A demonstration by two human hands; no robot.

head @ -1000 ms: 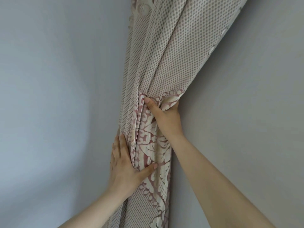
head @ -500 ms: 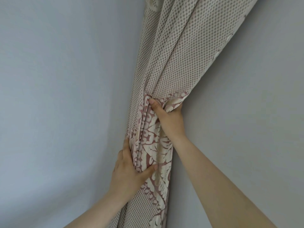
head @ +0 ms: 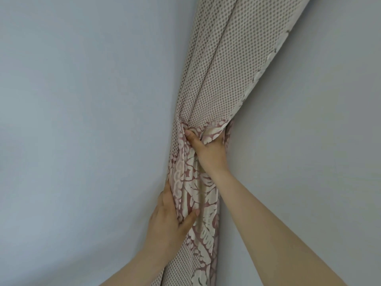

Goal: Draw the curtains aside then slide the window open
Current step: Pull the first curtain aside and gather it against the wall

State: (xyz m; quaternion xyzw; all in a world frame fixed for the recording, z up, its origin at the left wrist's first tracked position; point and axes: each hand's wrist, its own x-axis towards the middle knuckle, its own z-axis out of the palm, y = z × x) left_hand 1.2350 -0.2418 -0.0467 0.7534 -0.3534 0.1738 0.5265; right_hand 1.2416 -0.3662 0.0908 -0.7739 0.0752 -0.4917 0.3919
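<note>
A bunched curtain (head: 224,79) hangs in the corner between two walls, cream with small brown dots, its pink and cream floral face showing lower down. My right hand (head: 208,150) is clenched on a fold of the floral fabric at mid height. Lower and to the left, my left hand (head: 169,221) wraps the gathered folds, thumb pressed on the front and fingers behind the left edge. No window is in view.
A plain grey-blue wall (head: 82,120) fills the left side, and another wall (head: 309,151) fills the right. The curtain runs down the corner where they meet and leaves the frame at top and bottom.
The curtain and both hands sit further right in the view than a second ago. My left hand has closed more tightly around the folds.
</note>
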